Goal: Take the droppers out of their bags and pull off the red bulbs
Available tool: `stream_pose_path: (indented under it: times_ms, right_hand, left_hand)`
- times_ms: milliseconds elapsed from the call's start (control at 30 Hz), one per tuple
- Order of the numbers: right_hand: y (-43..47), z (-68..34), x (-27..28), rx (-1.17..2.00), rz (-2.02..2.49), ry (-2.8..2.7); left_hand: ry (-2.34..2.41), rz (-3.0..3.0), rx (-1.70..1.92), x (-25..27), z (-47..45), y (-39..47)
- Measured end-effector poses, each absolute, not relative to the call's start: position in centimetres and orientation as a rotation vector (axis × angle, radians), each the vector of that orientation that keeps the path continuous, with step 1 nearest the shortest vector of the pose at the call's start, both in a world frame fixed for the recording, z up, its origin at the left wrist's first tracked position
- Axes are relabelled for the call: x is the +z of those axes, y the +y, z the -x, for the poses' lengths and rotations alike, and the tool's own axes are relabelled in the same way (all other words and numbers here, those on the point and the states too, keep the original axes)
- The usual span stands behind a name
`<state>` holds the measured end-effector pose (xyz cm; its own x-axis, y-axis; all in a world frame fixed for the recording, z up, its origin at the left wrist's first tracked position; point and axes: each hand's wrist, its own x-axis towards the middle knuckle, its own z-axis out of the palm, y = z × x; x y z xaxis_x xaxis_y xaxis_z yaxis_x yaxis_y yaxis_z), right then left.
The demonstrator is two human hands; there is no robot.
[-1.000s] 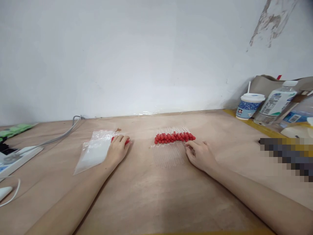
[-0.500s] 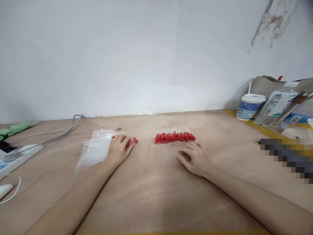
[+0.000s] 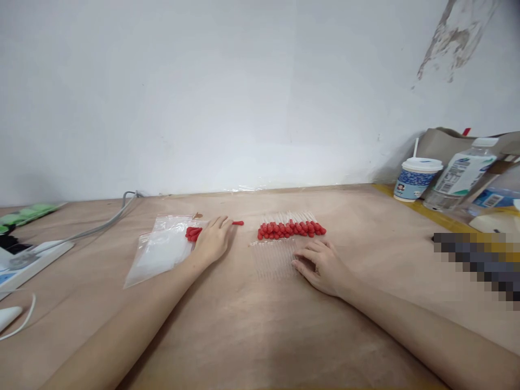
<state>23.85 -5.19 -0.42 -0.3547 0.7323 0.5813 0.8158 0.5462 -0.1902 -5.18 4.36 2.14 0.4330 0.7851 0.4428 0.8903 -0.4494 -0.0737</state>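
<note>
Leftward work has shifted: half a second ago the left hand (image 3: 213,238) lay over the small pile of red pieces (image 3: 194,234), and now it sits further right and away from the wearer, leaving the pile uncovered beside the plastic bags (image 3: 156,252). One loose red piece (image 3: 239,223), which lay nearer the wearer, now points out past the left fingertips toward the row of red pieces (image 3: 290,229). That hand's fingers are bent low over the table (image 3: 227,330); whether they pinch the loose piece or merely touch it, I cannot tell from this angle. The right hand (image 3: 327,268) has hardly moved; its thumb and forefinger curl at the right edge of the near clear sticks (image 3: 274,260), with a gap behind the tips, and whether a stick is caught between them cannot be made out.

For good handling, the loose piece would best be taken lightly by one end, leaving the other end free. The right hand should bear gently on the sticks, since they look slight and likely to roll, and both wrists should stay low so the red row is not nudged
</note>
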Motion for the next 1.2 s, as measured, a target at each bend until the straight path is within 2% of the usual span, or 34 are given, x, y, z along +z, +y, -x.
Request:
stream_pose_path:
  times_ms: [233, 533, 700, 933, 1200]
  right_hand:
    - [-5.1, -24.1, -0.6, -0.127, 1.211, -2.168]
    - [-5.1, -24.0, -0.4, -0.176, 1.188, -2.168]
    - [-5.1, -23.9, -0.4, -0.180, 1.178, -2.169]
    - [-5.0, -23.9, -0.5, -0.140, 1.190, -2.164]
    - [-5.0, -24.0, -0.5, -0.173, 1.202, -2.121]
  left_hand:
    - [-1.542, 2.597, -0.258, 3.4, 2.5, 10.0]
    - [-1.857, 2.483, -0.253, 7.0, 4.1, 8.5]
    - [-2.020, 2.427, -0.149, 6.4, 5.3, 7.2]
    - [-1.907, 2.338, -0.218, 4.3, 5.7, 6.7]
    - [-1.815, 2.355, -0.435, 5.3, 5.1, 5.8]
